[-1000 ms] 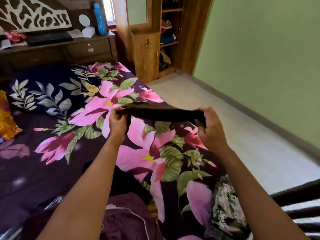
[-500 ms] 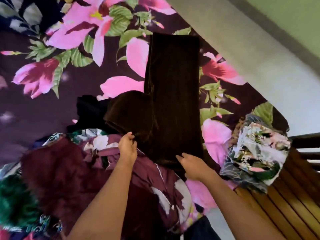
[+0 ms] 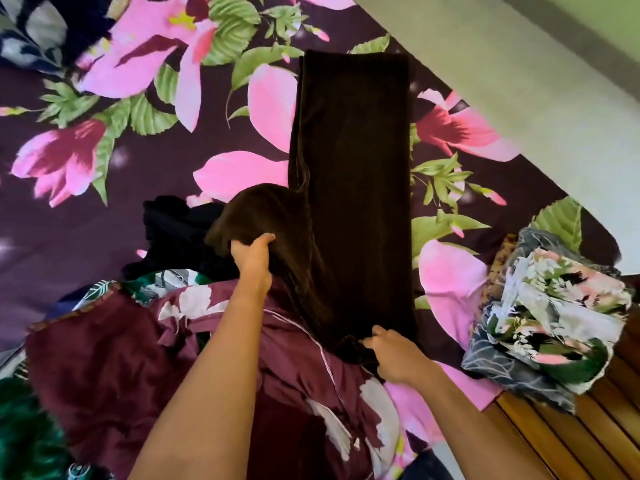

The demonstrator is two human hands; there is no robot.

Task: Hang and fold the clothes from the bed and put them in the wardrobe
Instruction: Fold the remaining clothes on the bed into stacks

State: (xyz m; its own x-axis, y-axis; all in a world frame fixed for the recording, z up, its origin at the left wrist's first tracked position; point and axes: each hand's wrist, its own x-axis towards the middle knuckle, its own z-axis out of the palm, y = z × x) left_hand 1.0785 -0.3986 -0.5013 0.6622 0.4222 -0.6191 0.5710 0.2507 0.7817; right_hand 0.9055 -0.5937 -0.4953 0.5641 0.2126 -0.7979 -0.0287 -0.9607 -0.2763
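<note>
Two hands hold a dark brown garment [image 3: 353, 168] lying lengthwise on a floral bedsheet [image 3: 104, 157]. Left hand [image 3: 254, 258] grips a bunched fold at the garment's left side. Right hand [image 3: 394, 355] pinches its near end. Maroon cloth [image 3: 114, 348] lies under both arms. Folded floral clothes [image 3: 550, 317] sit at the right.

A bed fills most of the scene, spread with a dark purple sheet [image 3: 69, 244] printed with big pink flowers and green leaves. At the far left lies a navy pillow [image 3: 34, 29] with pale leaves. Brown wooden slats [image 3: 554, 441] run along the near right. Beyond the bed's right edge, pale floor [image 3: 519, 81] lies brightly lit, meeting a grey skirting [image 3: 568, 32] under a green wall [image 3: 620, 12].
</note>
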